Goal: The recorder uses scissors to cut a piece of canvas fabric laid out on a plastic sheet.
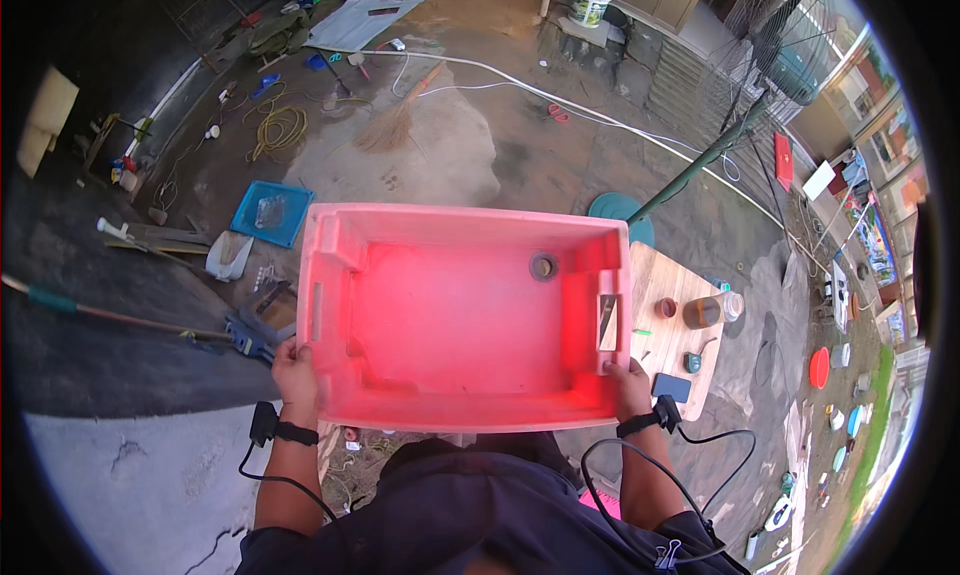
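Note:
A large pinkish-red plastic crate (450, 315) is held up in front of my body, its open top facing me. Inside, the floor is bare except for a round drain-like hole (543, 266) near its far right corner. My left hand (295, 380) grips the near left corner, thumb over the rim. On the opposite side, my right hand (630, 390) holds the near right corner below the handle slot. Most of the fingers of both hands are hidden under or behind the crate walls.
To the right stands a wooden board table (690, 305) with a jar (703, 313), a small cup (666, 308) and a dark phone-like slab (671, 387). A blue tray (271, 214) lies at left. Farther off are a straw broom (388, 125), coiled yellow cord (281, 132) and a green pole (700, 160).

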`<action>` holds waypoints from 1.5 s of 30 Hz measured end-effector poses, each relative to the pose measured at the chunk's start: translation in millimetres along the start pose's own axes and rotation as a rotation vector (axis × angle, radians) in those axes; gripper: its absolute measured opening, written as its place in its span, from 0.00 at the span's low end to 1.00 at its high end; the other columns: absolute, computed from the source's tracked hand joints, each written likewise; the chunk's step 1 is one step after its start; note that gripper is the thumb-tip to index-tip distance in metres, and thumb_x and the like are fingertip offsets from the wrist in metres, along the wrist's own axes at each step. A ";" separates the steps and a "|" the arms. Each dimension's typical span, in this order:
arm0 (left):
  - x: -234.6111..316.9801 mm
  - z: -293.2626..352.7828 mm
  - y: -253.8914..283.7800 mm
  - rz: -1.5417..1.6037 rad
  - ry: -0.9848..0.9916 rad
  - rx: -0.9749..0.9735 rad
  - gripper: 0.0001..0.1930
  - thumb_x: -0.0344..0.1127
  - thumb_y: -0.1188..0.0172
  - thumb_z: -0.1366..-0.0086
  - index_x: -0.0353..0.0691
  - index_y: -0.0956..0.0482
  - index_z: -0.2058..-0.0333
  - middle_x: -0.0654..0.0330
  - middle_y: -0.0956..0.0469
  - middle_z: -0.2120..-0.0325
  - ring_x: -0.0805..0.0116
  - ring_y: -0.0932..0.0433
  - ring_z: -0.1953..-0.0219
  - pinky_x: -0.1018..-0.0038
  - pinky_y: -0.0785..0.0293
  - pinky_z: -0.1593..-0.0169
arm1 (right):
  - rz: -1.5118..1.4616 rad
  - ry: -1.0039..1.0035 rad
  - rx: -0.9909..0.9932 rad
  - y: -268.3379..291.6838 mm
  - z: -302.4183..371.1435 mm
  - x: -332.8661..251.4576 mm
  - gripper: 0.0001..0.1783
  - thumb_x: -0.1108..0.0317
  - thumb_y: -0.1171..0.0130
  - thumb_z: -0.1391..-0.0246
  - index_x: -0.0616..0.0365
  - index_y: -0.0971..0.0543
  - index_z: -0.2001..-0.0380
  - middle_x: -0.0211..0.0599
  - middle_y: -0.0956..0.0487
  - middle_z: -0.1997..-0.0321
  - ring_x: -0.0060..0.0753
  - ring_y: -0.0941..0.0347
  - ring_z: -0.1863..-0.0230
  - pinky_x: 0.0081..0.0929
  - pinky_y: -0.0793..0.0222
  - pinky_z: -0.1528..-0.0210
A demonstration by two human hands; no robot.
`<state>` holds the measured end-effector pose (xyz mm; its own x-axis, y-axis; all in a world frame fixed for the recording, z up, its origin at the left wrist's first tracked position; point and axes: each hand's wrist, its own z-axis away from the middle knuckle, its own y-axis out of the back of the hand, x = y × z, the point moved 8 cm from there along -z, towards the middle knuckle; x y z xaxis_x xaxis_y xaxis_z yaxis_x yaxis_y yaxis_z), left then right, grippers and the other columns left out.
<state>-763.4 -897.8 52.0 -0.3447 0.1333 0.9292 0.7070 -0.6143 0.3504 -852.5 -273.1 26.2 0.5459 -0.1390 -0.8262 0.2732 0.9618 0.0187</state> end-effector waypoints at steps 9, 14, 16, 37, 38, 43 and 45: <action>101.1 -229.6 -186.5 -0.133 0.010 0.046 0.09 0.27 0.42 0.42 0.33 0.23 0.62 0.66 0.24 0.74 0.80 0.29 0.73 0.81 0.31 0.66 | -0.105 -0.099 -0.077 -128.4 -261.2 -138.3 0.14 0.78 0.42 0.52 0.65 0.23 0.59 0.36 0.20 0.65 0.29 0.22 0.65 0.26 0.26 0.60; 177.0 -350.6 -259.2 -0.142 0.028 0.089 0.10 0.27 0.42 0.42 0.32 0.23 0.61 0.65 0.24 0.73 0.79 0.30 0.73 0.81 0.32 0.67 | -0.073 -0.108 -0.112 -222.4 -390.1 -222.5 0.13 0.77 0.40 0.52 0.64 0.23 0.60 0.35 0.20 0.66 0.28 0.23 0.67 0.25 0.26 0.63; 197.3 -411.6 -284.6 -0.190 -0.002 0.108 0.10 0.27 0.43 0.42 0.32 0.23 0.62 0.64 0.24 0.72 0.78 0.29 0.72 0.80 0.31 0.66 | -0.055 -0.108 -0.109 -271.1 -440.1 -256.3 0.13 0.76 0.40 0.52 0.64 0.23 0.60 0.35 0.20 0.66 0.27 0.23 0.67 0.24 0.26 0.63; 465.9 -999.1 -790.9 -0.077 -0.091 -0.040 0.09 0.27 0.43 0.41 0.32 0.23 0.61 0.65 0.24 0.72 0.79 0.29 0.71 0.80 0.31 0.66 | -0.172 -0.098 -0.017 -576.8 -987.7 -651.6 0.14 0.76 0.40 0.52 0.67 0.24 0.59 0.36 0.21 0.64 0.29 0.24 0.65 0.25 0.28 0.61; 475.0 -1017.6 -812.3 -0.092 -0.074 -0.019 0.09 0.27 0.43 0.41 0.32 0.23 0.61 0.65 0.24 0.72 0.79 0.28 0.71 0.81 0.31 0.65 | -0.161 -0.096 -0.027 -587.2 -1020.3 -672.8 0.15 0.76 0.40 0.52 0.66 0.24 0.59 0.36 0.21 0.64 0.29 0.24 0.66 0.25 0.28 0.62; 558.0 -1120.9 -914.7 -0.097 -0.051 0.033 0.09 0.27 0.43 0.40 0.32 0.23 0.61 0.65 0.23 0.72 0.79 0.28 0.71 0.81 0.31 0.66 | -0.122 -0.082 -0.062 -652.4 -1171.2 -776.1 0.15 0.76 0.39 0.52 0.65 0.24 0.59 0.34 0.21 0.66 0.27 0.24 0.67 0.24 0.28 0.63; 574.5 -1167.6 -933.9 -0.065 -0.023 0.060 0.08 0.27 0.42 0.40 0.32 0.23 0.61 0.65 0.23 0.72 0.79 0.28 0.71 0.81 0.31 0.66 | -0.110 -0.094 -0.096 -698.2 -1220.6 -821.7 0.15 0.76 0.39 0.52 0.65 0.23 0.59 0.34 0.21 0.67 0.26 0.24 0.67 0.24 0.28 0.63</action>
<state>-2342.7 -1155.7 121.3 -0.3770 0.1895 0.9066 0.7196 -0.5563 0.4155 -2458.6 -542.4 4.8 0.5900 -0.2620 -0.7637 0.2609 0.9570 -0.1268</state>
